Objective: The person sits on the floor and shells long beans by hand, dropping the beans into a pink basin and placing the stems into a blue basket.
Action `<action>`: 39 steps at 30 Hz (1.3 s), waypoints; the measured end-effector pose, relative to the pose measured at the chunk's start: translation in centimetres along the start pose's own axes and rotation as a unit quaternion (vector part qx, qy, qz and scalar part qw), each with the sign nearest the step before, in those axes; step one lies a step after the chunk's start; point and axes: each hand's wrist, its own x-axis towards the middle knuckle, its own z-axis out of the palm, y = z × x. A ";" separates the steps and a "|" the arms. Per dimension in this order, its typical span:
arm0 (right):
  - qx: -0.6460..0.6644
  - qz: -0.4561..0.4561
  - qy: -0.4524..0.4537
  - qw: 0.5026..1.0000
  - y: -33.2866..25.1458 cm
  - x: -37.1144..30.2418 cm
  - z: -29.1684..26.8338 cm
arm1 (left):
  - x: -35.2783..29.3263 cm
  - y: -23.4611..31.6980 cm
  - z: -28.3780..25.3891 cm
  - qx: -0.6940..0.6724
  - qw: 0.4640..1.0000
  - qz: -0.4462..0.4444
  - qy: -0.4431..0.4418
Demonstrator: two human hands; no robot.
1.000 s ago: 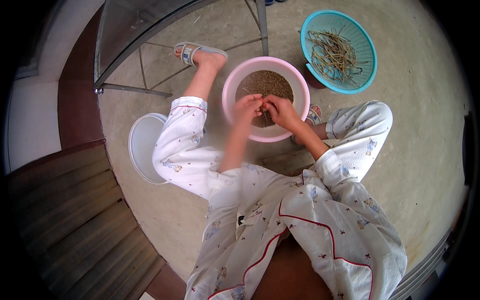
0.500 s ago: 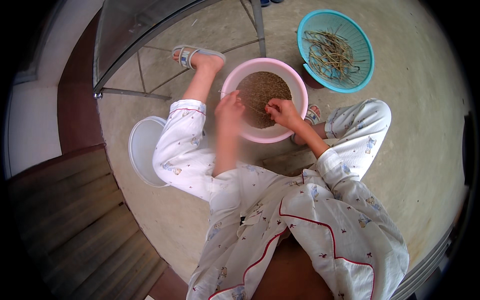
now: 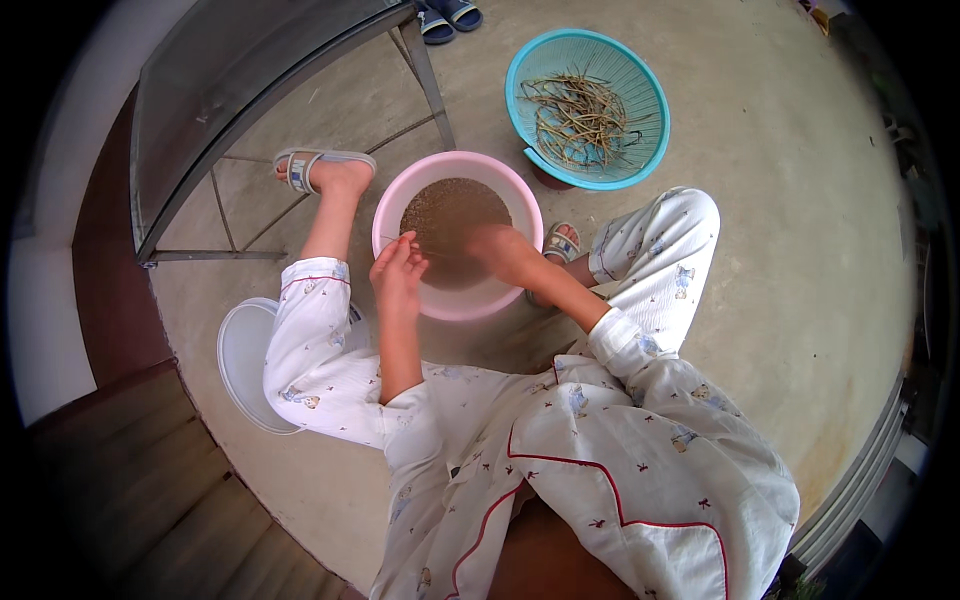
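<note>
Between my feet stands a pink basin (image 3: 388, 190) with a layer of small brown bits in it, too fine to name. My left hand (image 3: 398, 275) is over its near left rim, fingers pinched together. A thin dry stalk seems to be in that pinch, its end just showing by the fingertips. My right hand (image 3: 503, 255) hangs over the basin's right side, smeared by motion, so its fingers cannot be made out. Beyond the basin, to the right, a turquoise colander (image 3: 648, 95) holds a loose heap of long dry stalks or pods (image 3: 578, 118).
A white bucket (image 3: 243, 365) lies by my left leg. At the back left is a grey metal-framed table (image 3: 270, 110) with thin braces. Dark blue slippers (image 3: 450, 18) lie beyond its leg. The colander rests on a dark reddish pot (image 3: 551, 178). Dark slats (image 3: 150, 490) cover the lower left.
The whole view has shifted, so basin and colander appear farther left. My right hand has gone from a sharp pinch on the stalk to a blur; my left hand remains closed near the basin's left side.
</note>
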 end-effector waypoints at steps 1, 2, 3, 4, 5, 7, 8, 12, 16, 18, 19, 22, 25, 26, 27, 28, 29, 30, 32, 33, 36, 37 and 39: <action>0.001 -0.033 0.027 0.999 -0.7 0.2 -0.8 | -0.2 -0.1 -0.1 -0.002 1.000 -0.003 -0.002; 0.013 -0.029 0.061 0.998 -1.2 0.4 -2.0 | -0.2 -0.1 -0.2 -0.003 1.000 -0.009 -0.006; 0.026 -0.026 0.094 0.995 -1.7 0.6 -3.4 | -0.2 -0.2 -0.3 -0.004 1.000 -0.013 -0.010; 0.037 -0.022 0.131 0.990 -1.9 0.6 -4.8 | -0.2 -0.1 -0.1 -0.009 1.000 -0.018 -0.019; 0.001 -0.021 0.164 0.986 -1.3 0.7 -6.0 | -0.3 0.0 -0.2 -0.015 0.999 -0.020 -0.024; -0.090 0.004 0.220 0.971 1.5 1.0 -8.8 | -0.3 0.0 -0.3 -0.023 0.999 -0.025 -0.029; -0.147 0.028 0.243 0.958 3.5 1.0 -10.1 | -0.2 0.0 -0.3 -0.025 0.999 -0.029 -0.031; -0.369 0.201 0.193 0.887 16.3 0.6 -14.2 | -0.4 0.1 0.4 -0.035 0.998 -0.034 -0.044; -0.488 0.186 0.174 0.835 23.1 1.3 -15.3 | -0.8 0.1 0.7 -0.036 0.997 -0.054 -0.036; -0.511 0.182 0.149 0.827 24.3 1.7 -15.2 | -1.2 0.5 1.0 -0.037 0.996 -0.057 -0.060; -0.516 0.193 0.146 0.822 24.9 1.8 -15.1 | -1.2 0.4 0.9 -0.023 0.996 -0.055 -0.073; -0.519 0.234 0.123 0.813 25.8 1.6 -15.3 | -0.5 -0.3 0.5 0.013 0.993 -0.054 -0.106; -0.479 0.274 0.093 0.828 22.8 1.5 -16.2 | -0.3 -0.7 0.1 0.046 0.993 -0.046 -0.099; -0.457 0.279 0.098 0.839 19.6 2.0 -16.2 | -0.9 -0.3 -0.2 0.065 0.994 -0.040 -0.082; -0.438 0.289 0.108 0.844 16.6 1.7 -17.2 | -1.3 -0.1 -0.1 0.085 0.993 -0.036 -0.074; -0.436 0.277 0.114 0.849 14.3 1.2 -18.2 | -1.8 0.3 0.2 0.089 0.993 -0.036 -0.061; -0.433 0.269 0.119 0.852 12.3 0.6 -19.3 | -2.1 0.6 0.6 0.096 0.993 -0.037 -0.051; -0.431 0.261 0.126 0.855 10.4 -0.1 -20.3 | -2.4 0.9 1.2 0.102 0.993 -0.039 -0.042; -0.370 0.257 0.135 0.883 6.5 -0.9 -21.9 | -3.1 1.5 2.6 0.141 0.989 -0.015 -0.034; -0.336 0.252 0.137 0.897 4.7 -1.0 -22.4 | -3.4 1.6 3.0 0.161 0.987 -0.002 -0.026; -0.243 0.066 0.083 0.964 -1.7 -0.2 -22.1 | -3.7 1.1 4.1 0.230 0.963 0.114 -0.087; -0.208 0.014 0.050 0.977 -3.5 0.6 -21.2 | -3.7 1.0 4.5 0.250 0.953 0.129 -0.109; -0.130 -0.092 -0.014 0.987 -6.6 2.1 -18.3 | -3.6 0.6 4.9 0.293 0.931 0.155 -0.149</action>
